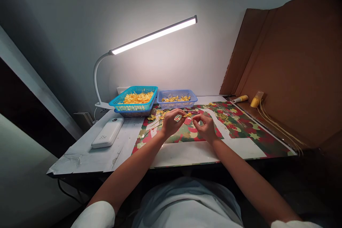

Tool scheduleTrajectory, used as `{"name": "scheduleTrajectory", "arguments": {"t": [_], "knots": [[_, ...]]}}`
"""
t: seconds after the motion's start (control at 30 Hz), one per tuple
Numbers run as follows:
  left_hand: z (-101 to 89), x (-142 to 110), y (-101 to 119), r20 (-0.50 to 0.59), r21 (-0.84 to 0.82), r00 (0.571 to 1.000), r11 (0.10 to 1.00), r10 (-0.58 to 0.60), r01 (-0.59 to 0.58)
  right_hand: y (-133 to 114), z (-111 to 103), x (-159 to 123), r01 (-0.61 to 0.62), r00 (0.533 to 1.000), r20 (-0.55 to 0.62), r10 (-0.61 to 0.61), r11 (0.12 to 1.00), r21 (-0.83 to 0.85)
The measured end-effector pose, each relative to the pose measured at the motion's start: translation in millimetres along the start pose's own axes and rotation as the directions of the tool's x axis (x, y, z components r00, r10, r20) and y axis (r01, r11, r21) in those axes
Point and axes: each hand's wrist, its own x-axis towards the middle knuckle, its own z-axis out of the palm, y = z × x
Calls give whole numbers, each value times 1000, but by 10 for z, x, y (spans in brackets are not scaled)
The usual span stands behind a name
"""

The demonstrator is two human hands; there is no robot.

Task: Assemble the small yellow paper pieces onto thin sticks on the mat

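Over the patterned sheet, my left hand (171, 122) is closed in a pinch on a small yellow ribbon bow (188, 114). A thin cord loops down from the bow toward my right hand (204, 126), whose thumb and forefinger are pinched together at its end. More yellow bows (160, 113) lie just beyond my left hand, some with thin tails. Behind them, a turquoise basket (114, 104) holds a heap of yellow ribbon pieces, and a blue-purple basket (176, 105) holds several darker gold ones.
A lit lamp (153, 37) arches over the table from the left. A white power bank (108, 133) lies at left. Gold scraps (226, 117) are scattered on the patterned sheet (256, 131). Yellow cord spools (257, 99) stand right, beside a tall cardboard panel (291, 67).
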Motion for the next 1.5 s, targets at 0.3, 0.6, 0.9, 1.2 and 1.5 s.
{"name": "scheduleTrajectory", "arguments": {"t": [0.3,0.6,0.9,1.2,1.5], "knots": [[3,-6,1,24,-4,1000,1000,-11,11,-19,8,2,4,1000,5,-4,1000,4],[18,-23,-13,24,8,1000,1000,-17,17,-48,31,1,-48,999,10,48,996,77],[51,-44,-44,16,-114,988,982,-150,151,33,72,-2,-141,989,71,128,963,229],[88,-49,-102,120,-372,923,846,-365,382,98,102,8,-179,983,104,152,924,338],[94,-29,-108,227,-519,859,689,-460,506,98,93,15,-186,981,125,151,920,344]]}}
